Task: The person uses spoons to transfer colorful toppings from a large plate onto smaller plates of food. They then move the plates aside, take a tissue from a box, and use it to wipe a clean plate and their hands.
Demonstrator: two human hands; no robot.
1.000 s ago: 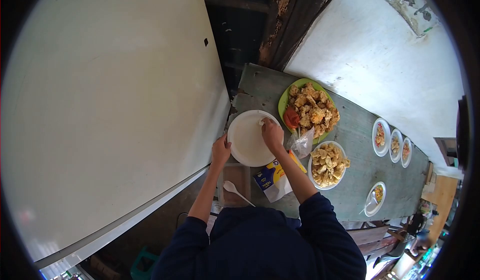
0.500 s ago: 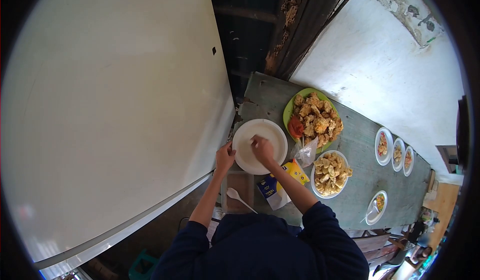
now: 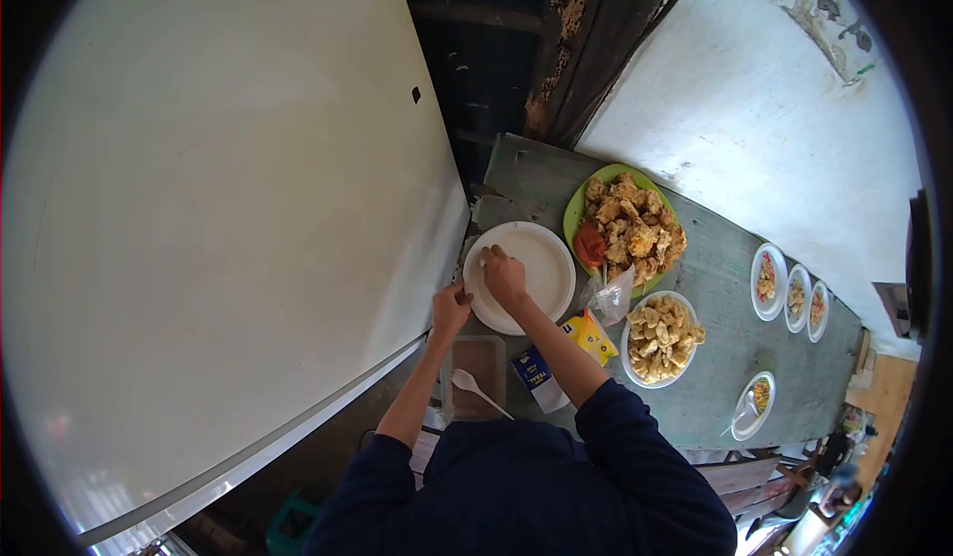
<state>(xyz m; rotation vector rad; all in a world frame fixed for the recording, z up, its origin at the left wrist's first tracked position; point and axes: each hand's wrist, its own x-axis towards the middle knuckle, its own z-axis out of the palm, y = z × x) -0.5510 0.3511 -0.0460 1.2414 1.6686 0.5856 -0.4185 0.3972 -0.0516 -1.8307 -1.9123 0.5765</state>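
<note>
A round white plate (image 3: 544, 293) lies on the grey-green table. My left hand (image 3: 452, 308) pinches the plate's left rim. Over the plate's left part is my right hand (image 3: 503, 275), its fingers closed at the inner surface around something small and whitish, too small to name. Right of the plate stand a green plate (image 3: 572, 220) of fried pieces with red sauce and a clear plastic bag (image 3: 612, 296). A blue and yellow packet (image 3: 537, 372) lies below my right forearm. A white spoon (image 3: 478, 392) rests over a clear plastic tray (image 3: 459, 349).
A white bowl (image 3: 633, 371) holds light fried pieces on the table (image 3: 710, 333). Farther right are several small white plates of food, one (image 3: 747, 427) with a spoon. A large white panel (image 3: 248, 238) stands at the left, and a white wall (image 3: 735, 109) runs behind the table.
My right hand has moved left and slightly up across the plate, towards its left rim. My left hand stays at the rim. The whole view has shifted slightly.
</note>
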